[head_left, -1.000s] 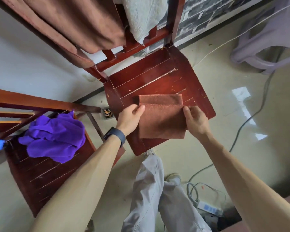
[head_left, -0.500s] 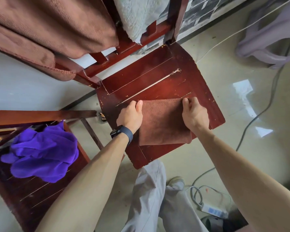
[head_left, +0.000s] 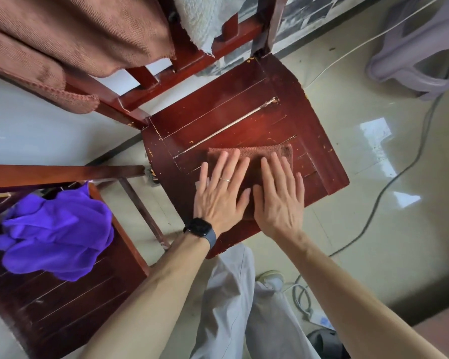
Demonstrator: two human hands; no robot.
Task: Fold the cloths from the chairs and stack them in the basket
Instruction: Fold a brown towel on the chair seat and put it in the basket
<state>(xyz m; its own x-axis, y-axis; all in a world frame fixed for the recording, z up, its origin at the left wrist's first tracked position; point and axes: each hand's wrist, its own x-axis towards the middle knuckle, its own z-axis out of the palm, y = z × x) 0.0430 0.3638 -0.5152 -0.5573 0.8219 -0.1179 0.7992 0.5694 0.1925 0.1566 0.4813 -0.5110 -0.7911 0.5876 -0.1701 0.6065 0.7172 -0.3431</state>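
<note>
Chair seat (head_left: 231, 112) is being used as folding surface; folded brown cloth (head_left: 257, 152) is lying twd its 6 o'clock edge, being pressed flat by L hand (head_left: 218, 200) & R hand (head_left: 280, 203), fingers straight, nothing gripped. Best: creases being smoothed outward to 9 & 3 o'clock, evenly.

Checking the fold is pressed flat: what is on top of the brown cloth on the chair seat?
The left hand and right hand lie flat on the brown cloth, side by side, fingers straight. Mainly its far edge shows; the rest is covered.
</note>
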